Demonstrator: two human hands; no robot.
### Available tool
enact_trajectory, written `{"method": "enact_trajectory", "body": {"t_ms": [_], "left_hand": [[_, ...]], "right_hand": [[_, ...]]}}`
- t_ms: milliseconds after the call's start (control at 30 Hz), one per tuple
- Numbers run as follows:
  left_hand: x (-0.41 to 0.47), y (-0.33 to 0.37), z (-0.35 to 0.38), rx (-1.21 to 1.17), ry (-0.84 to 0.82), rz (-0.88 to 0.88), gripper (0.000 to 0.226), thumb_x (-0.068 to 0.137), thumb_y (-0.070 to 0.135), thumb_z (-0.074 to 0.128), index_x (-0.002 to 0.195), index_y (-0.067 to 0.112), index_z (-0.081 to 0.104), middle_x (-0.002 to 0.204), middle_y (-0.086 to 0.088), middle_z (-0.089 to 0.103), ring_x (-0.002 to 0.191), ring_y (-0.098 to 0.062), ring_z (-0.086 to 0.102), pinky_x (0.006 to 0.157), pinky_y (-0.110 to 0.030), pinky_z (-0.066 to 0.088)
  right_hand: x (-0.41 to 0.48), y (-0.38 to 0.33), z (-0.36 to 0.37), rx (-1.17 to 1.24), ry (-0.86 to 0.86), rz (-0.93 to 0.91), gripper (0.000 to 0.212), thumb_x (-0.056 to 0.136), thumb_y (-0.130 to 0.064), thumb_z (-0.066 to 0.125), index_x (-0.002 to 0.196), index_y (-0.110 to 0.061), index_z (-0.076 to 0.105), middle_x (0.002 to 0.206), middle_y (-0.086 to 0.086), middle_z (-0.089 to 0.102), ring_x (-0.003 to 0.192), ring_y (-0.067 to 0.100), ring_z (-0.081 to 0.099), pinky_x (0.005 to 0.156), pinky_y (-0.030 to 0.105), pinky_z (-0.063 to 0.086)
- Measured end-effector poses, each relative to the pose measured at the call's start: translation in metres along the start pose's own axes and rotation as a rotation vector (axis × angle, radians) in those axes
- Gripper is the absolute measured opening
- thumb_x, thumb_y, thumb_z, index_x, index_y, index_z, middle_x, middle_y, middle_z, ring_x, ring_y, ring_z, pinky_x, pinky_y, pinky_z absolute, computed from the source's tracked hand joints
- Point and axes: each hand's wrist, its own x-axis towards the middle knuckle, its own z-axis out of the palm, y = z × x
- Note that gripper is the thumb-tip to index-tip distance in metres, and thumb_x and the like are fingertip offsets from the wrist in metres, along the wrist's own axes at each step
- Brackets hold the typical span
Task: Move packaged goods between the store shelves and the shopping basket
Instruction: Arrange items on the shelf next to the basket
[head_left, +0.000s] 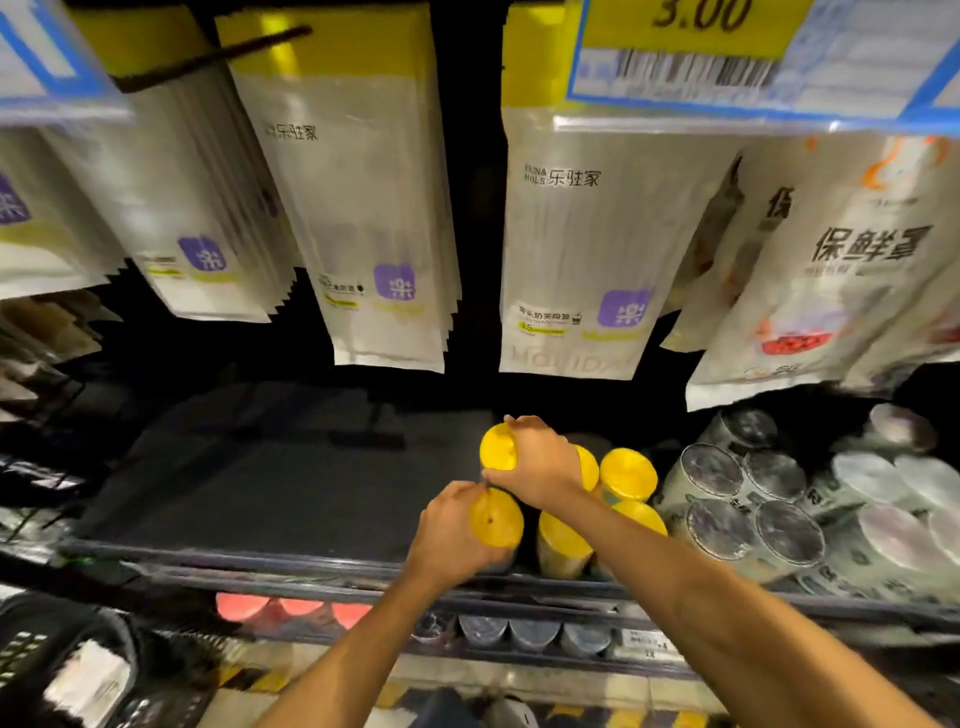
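Shelf (260, 493): dark, runs across the middle; its back is lost in shadow.
Bags (374, 218): white with yellow tops, hanging in rows above the shelf; tops cut off, small print blurred.
Cups (753, 499): silver-lidded packs at the shelf's right end, partly under a bag; labels unreadable.
Basket (62, 670): dark, bottom left corner, below the shelf, mostly out of frame; contents unclear.
Tag (691, 47): yellow, reads 3.00, top cut off.
Tubs (626, 474): yellow-lidded, clustered on the shelf just beside the cups; bodies mostly hidden by the arms.
Right hand (540, 462): fingers and thumb curled round the back tub (496, 448) at its lid.
Left hand (452, 540): fingers wrapped round the front tub (497, 518) below its lid; fingertips hidden.
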Motion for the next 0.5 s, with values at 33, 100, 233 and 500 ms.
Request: {"method": "enact_trajectory", "body": {"t_ms": [33,100,233,500], "left_hand": [[0.001,-0.002,0.001,-0.011,0.005,-0.006,0.060,0.057,0.041,0.079,0.113,0.024,0.062,0.115,0.000,0.058,0.104,-0.020,0.059,0.084,-0.028,0.045],[0.003,-0.005,0.001,-0.048,0.028,-0.026,0.064,0.060,0.035,0.082,0.119,0.025,0.060,0.120,-0.001,0.058,0.108,-0.022,0.058,0.087,-0.028,0.045],[0.003,-0.012,0.008,-0.160,0.087,-0.124,0.090,0.056,0.037,0.087,0.134,0.020,0.046,0.132,-0.002,0.054,0.120,-0.021,0.052,0.099,-0.031,0.043],[0.008,-0.023,0.016,-0.258,0.121,-0.178,0.087,0.045,0.041,0.090,0.122,0.025,0.054,0.111,0.003,0.066,0.101,-0.014,0.061,0.087,-0.031,0.052]], "right_hand": [[0.001,0.000,0.003,0.003,-0.005,0.010,0.083,0.074,-0.055,0.068,0.143,-0.024,0.034,0.140,0.000,0.043,0.126,0.024,0.046,0.096,0.036,0.041],[0.005,0.000,0.008,0.003,-0.015,0.019,0.084,0.073,-0.056,0.068,0.143,-0.024,0.035,0.139,0.001,0.044,0.125,0.025,0.047,0.096,0.038,0.041],[0.012,0.002,0.011,-0.028,-0.041,0.012,0.084,0.074,-0.057,0.067,0.144,-0.024,0.033,0.142,0.002,0.041,0.126,0.026,0.047,0.097,0.037,0.042],[0.021,-0.001,0.023,-0.048,-0.036,0.027,0.084,0.073,-0.059,0.066,0.143,-0.023,0.035,0.140,0.002,0.044,0.122,0.027,0.050,0.093,0.036,0.044]]}}
